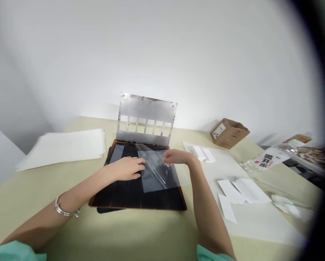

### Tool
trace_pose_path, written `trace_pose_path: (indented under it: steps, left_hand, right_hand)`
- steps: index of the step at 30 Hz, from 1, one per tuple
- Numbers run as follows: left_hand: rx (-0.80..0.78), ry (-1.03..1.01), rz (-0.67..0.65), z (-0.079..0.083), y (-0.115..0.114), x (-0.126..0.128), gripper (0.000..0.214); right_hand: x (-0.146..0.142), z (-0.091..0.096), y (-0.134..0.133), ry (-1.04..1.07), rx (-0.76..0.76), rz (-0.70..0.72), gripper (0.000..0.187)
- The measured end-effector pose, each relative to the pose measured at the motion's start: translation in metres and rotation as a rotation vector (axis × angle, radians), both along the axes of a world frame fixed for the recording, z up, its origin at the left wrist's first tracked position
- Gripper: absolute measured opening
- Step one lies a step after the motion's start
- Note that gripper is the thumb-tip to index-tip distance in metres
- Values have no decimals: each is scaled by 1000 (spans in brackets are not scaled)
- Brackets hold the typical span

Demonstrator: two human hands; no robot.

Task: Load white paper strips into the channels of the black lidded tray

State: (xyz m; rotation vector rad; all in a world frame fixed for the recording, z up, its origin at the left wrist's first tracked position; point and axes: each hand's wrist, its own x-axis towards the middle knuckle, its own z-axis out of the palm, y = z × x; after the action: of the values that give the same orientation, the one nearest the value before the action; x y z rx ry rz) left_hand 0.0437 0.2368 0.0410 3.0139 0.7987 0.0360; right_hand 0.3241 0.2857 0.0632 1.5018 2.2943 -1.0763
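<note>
A thin clear plastic sheet (154, 181) covers part of a black board with an orange-brown rim (119, 199). My right hand (175, 157) pinches the sheet near its upper right, and the plastic is creased there. Beside the sheet's left edge, my left hand (128, 168) lies over the black surface, palm down with fingers spread a little. Hinged to the board's back edge, a metal plate (147, 105) with a row of rectangular slots stands up. Whether my left fingertips press on the sheet is hard to tell.
At the left lies a stack of white sheets (67, 146). To the right, white paper strips (231, 191) and small white stacks (203, 154) rest on a large white sheet (260, 221). Behind them stands an open cardboard box (229, 133); plastic packaging (268, 159) lies far right.
</note>
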Motion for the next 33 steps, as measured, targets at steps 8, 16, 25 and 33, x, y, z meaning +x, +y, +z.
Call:
trace_pose_path:
  steps: [8,16,25,33]
  left_hand:
    - [14,-30,-5,-11,0,1,28]
    - [70,-63,-8,-19,0,6,29]
    - [103,-84,-29,-19,-14,20,35]
    - [174,18,129,-21,-48,41,33]
  right_hand:
    - [-17,2,-4,129,118,-33,33]
    - [-58,21,-26,411,217,-13,40]
    - [-90,14,-44,311,277,29,43]
    - [-98,32,-60,211,341,55,40]
